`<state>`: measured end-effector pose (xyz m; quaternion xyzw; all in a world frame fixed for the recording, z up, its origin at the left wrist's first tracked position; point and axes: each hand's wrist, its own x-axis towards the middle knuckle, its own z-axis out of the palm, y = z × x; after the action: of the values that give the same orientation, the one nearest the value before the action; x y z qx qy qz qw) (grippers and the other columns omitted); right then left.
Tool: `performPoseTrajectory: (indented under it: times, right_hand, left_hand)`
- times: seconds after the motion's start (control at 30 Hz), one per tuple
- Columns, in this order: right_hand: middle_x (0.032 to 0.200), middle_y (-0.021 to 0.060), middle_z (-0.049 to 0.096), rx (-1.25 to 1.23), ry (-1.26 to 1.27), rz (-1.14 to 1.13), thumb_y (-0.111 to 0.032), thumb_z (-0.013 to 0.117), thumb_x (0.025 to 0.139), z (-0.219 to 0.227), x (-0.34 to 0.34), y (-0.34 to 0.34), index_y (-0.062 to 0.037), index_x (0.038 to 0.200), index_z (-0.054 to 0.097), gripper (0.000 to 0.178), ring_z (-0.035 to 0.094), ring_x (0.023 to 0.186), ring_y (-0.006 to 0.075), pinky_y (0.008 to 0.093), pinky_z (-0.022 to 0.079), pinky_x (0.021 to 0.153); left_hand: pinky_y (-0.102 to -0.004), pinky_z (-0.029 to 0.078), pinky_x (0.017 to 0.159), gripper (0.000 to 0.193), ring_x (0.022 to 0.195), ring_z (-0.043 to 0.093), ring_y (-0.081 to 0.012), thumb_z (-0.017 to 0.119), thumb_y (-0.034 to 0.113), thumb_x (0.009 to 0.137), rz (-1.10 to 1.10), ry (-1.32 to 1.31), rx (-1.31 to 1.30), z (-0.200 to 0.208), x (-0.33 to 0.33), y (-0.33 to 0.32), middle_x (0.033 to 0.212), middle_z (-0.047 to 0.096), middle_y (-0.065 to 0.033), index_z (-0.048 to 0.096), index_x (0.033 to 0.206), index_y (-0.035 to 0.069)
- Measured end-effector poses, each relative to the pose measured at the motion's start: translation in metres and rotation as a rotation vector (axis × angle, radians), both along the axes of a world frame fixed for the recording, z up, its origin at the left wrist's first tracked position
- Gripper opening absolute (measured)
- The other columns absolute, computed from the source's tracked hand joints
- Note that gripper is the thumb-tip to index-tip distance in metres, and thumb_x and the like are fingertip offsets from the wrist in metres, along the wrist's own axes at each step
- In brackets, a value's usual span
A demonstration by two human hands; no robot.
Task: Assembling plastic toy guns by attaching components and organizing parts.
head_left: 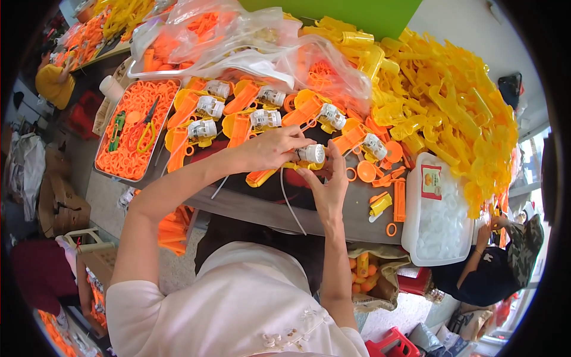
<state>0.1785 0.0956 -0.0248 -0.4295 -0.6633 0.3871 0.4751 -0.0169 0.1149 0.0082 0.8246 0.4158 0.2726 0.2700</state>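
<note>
White cylinder [311, 153], one piece, sits between two hands [270, 147] [329, 185].

You've got one toy assembly between both hands: white cylinder [311, 154] up top, lying roughly sideways, dotted round end facing right. Yellow shell [305, 167] sits under it, mostly covered by your fingers. Orange piece [260, 178] sticks out lower left; join hidden. Thin pale strand [286, 199] hangs below, curving down and right, upper end hidden.
</note>
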Motion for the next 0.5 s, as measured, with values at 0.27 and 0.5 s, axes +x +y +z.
performPoseTrajectory:
  times: [0.27,0.5]
  right_hand:
    - [0.121,0.0142,0.056,-0.086,0.001,0.055,-0.002,0.082,0.072,-0.001,0.009,-0.002,-0.0005,0.141,0.041,0.080,0.063,0.100,0.0204,0.0305,0.056,0.078]
    - [0.121,0.0152,0.057,0.313,-0.509,-0.015,-0.007,0.078,0.075,-0.010,0.042,-0.019,-0.0033,0.129,0.052,0.060,0.056,0.108,0.0312,0.0382,0.047,0.092]
  left_hand:
    - [-0.0389,0.051,0.081,0.045,0.094,0.060,-0.0317,0.067,0.001,0.079,-0.003,0.238,0.132,0.003,0.015,-0.001,0.106,0.054,-0.0132,0.059,0.123,0.003]
    - [-0.0406,0.045,0.087,0.045,0.100,0.053,-0.0293,0.066,0.000,0.073,0.184,0.079,0.246,-0.032,0.027,-0.028,0.101,0.054,-0.0084,0.061,0.118,0.007]
